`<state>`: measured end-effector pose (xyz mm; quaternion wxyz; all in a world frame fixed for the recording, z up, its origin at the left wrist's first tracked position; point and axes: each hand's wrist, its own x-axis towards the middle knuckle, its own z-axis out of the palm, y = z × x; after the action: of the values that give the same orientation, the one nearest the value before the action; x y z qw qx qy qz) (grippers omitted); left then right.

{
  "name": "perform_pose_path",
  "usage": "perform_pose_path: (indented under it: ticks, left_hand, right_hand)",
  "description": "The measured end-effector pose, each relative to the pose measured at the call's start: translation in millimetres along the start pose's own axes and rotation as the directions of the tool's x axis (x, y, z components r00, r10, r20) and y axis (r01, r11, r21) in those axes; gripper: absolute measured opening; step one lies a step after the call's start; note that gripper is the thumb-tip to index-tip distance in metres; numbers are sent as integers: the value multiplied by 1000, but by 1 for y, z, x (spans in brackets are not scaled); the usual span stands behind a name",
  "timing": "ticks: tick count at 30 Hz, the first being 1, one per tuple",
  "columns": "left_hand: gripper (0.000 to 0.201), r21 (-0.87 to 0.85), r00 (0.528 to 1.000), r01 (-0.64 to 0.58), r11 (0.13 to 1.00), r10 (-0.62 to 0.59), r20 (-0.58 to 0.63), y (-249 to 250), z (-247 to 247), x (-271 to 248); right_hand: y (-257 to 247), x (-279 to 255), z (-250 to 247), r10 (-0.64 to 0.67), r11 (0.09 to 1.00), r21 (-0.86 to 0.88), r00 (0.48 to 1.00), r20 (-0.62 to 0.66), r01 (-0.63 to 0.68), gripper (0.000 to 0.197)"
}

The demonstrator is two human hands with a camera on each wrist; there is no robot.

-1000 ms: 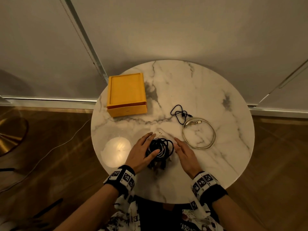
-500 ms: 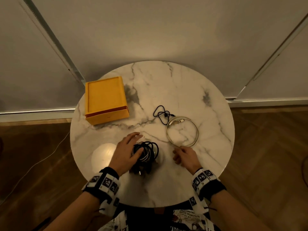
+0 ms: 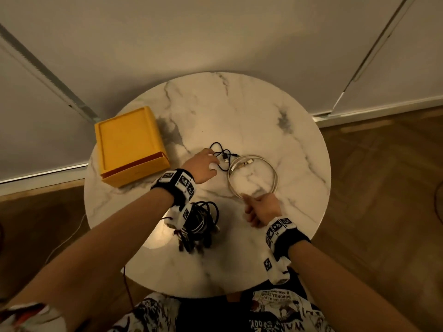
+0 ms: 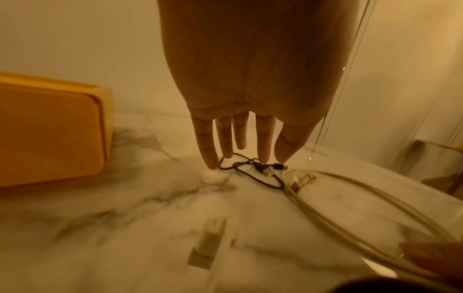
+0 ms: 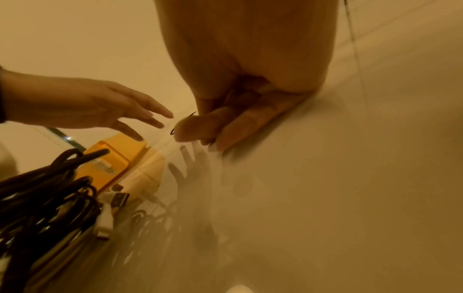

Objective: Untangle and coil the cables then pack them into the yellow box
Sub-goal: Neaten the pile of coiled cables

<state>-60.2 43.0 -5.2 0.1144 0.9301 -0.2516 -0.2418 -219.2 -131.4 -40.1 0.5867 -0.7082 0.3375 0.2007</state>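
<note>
Head: left hand (image 3: 201,167) spread over small black cable (image 3: 221,157), mid-desk (image 3: 299,152); right hand (image 3: 262,210) curled at white coil (image 3: 253,177); yellow box (image 3: 130,146) far left. Left wrist: straight fingers (image 4: 209,146) at black cable. Right wrist: blurred, pinch uncertain; tangled bundle (image 5: 50,198) beside.

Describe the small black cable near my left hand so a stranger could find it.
On the round marble table, look just right of the yellow box, at the left hand's fingertips. The small black cable lies there: thin, loose, beside the neat white coil, apart from the big black bundle.
</note>
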Motion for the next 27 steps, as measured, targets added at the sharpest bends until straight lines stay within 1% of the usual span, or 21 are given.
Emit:
perform_pose_path:
  ticks: [2,3,6,9,11,13,15,17,18,19,20,21,22,24,25,27]
  left_hand:
    - [40,61,998,21,998,-25,64,-2,8,14]
    - [38,70,997,26,997,-31,68,-3,10,18]
    - [26,67,999,28,997,-30,28,-7,10,21]
    - [23,6,999,42,999,-42,-4,-12,5,9]
    - [19,-47,996,48,998,-51,-74,-15,-4,-5]
    - [12,-128,981,61,990,-83,-174,-18,-17,-20]
    - [10,-266,950,73,961,-148,-274,-17,-34,-39]
    - [13,-425,915,61,903,-221,-337,-16,-51,-60]
    - [14,-491,903,47,870,-248,-352,-15,-58,-70]
    - [12,-538,896,27,843,-259,-362,-14,-65,-81]
    - [10,-571,898,8,821,-258,-357,-12,-70,-90]
    - [9,-596,904,-8,803,-250,-348,-10,-75,-100]
    - [9,-616,914,-21,787,-235,-331,-6,-78,-108]
    - [8,-646,930,-41,762,-207,-303,2,-84,-122]
    - [8,-653,937,-48,756,-192,-291,7,-85,-129]
    - [10,-643,948,-62,763,-156,-277,16,-85,-138]
  right_hand:
    - [1,1,-1,6,1000,-1,1000,-9,-6,48]
    - [1,1,-1,5,1000,2,1000,-9,-5,48]
    - [2,3,-1,-5,1000,-2,1000,-11,5,49]
    - [4,4,-1,-10,1000,10,1000,-10,10,48]
    - [3,4,0,-12,1000,21,1000,-7,12,47]
    - [3,5,0,-2,999,47,1000,-6,3,44]
    - [1,6,-3,10,995,96,1000,5,-11,37]
    - [-3,8,-2,-19,983,181,999,25,14,22]
    - [-7,8,-1,-52,968,248,998,33,42,13]
    - [-11,7,1,-89,950,303,995,41,72,15]
    - [-14,7,3,-120,942,322,992,48,98,23]
    - [-19,4,6,-162,945,296,985,58,138,25]
    - [-25,0,10,-218,947,256,973,71,193,23]
    - [-41,-14,19,-355,921,206,930,98,330,18]
    - [-51,-22,23,-427,891,211,900,90,402,17]
    - [-72,-38,28,-568,805,230,822,37,547,22]
